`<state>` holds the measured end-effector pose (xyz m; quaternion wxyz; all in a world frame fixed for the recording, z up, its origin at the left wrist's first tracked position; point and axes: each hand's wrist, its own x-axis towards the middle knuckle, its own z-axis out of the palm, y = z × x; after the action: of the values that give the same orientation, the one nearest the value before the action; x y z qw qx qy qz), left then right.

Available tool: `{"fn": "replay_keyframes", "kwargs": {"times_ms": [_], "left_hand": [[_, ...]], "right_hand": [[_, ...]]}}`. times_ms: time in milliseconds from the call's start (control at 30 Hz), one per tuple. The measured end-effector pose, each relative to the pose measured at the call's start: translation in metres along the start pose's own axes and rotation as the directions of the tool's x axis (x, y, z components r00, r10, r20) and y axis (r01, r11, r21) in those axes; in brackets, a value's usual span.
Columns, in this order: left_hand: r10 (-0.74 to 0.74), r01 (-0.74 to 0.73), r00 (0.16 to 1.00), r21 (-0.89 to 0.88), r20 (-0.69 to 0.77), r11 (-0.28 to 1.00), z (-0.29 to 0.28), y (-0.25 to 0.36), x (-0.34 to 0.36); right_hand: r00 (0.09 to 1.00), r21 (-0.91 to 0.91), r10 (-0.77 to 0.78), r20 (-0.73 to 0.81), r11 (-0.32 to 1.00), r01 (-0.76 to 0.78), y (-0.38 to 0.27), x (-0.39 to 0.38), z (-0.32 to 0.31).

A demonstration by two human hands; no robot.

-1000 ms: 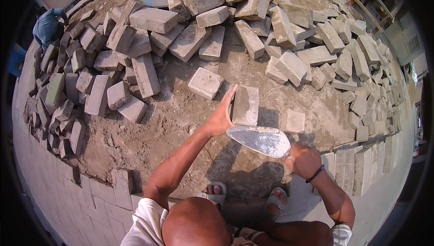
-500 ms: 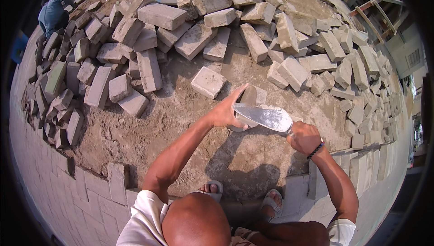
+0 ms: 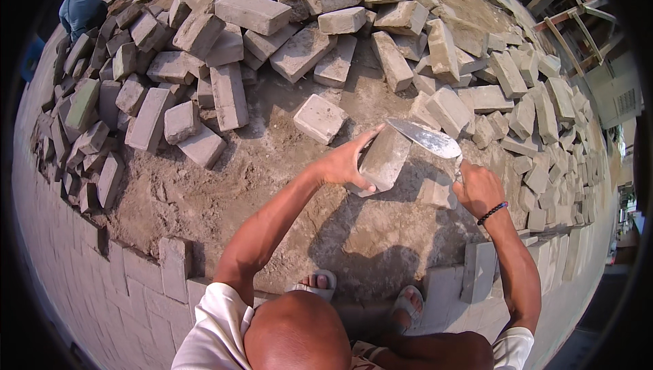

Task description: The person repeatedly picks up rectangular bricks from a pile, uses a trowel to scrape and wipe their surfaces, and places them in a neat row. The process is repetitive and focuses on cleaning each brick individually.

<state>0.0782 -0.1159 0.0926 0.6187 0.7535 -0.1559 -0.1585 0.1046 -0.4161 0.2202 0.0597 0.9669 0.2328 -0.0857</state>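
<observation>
Upper left of the frame: a co-worker (image 3: 83,6) bends beside piled bricks (image 3: 141,83). Centre: the left hand (image 3: 342,164) grasps a gray block (image 3: 386,159) by its left side. Right of centre: the right hand (image 3: 479,190) clenches a trowel (image 3: 430,140), blade tip at the block's upper edge; I cannot confirm contact.

Sunlight falls hard on the bare dirt (image 3: 170,196) before me, throwing sharp shadows (image 3: 391,264). Grey paving (image 3: 75,268) spans my left. Off to my far right, a wooden frame (image 3: 564,46) stands near a pale wall (image 3: 607,84) with a grille (image 3: 626,102).
</observation>
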Motion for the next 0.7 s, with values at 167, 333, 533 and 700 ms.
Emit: {"fn": "replay_keyframes", "kwargs": {"times_ms": [167, 333, 533, 700], "left_hand": [[0.031, -0.031, 1.0, -0.02, -0.003, 0.999, -0.004, -0.007, 0.001], [0.032, -0.032, 0.999, -0.023, 0.001, 0.999, -0.006, -0.013, 0.007], [-0.008, 0.007, 1.0, -0.064, -0.014, 0.998, -0.001, -0.004, 0.007], [0.004, 0.0, 1.0, -0.155, 0.021, 0.988, 0.001, -0.013, 0.004]], "right_hand": [[0.963, 0.094, -0.249, 0.103, 0.966, 0.24, -0.024, -0.033, -0.007], [0.995, -0.034, -0.094, 0.019, 0.995, 0.095, -0.008, 0.006, -0.008], [0.961, 0.107, -0.231, 0.15, 0.97, 0.216, -0.034, -0.031, -0.001], [0.997, -0.002, -0.004, 0.078, 1.0, 0.005, -0.002, 0.001, -0.005]]}}
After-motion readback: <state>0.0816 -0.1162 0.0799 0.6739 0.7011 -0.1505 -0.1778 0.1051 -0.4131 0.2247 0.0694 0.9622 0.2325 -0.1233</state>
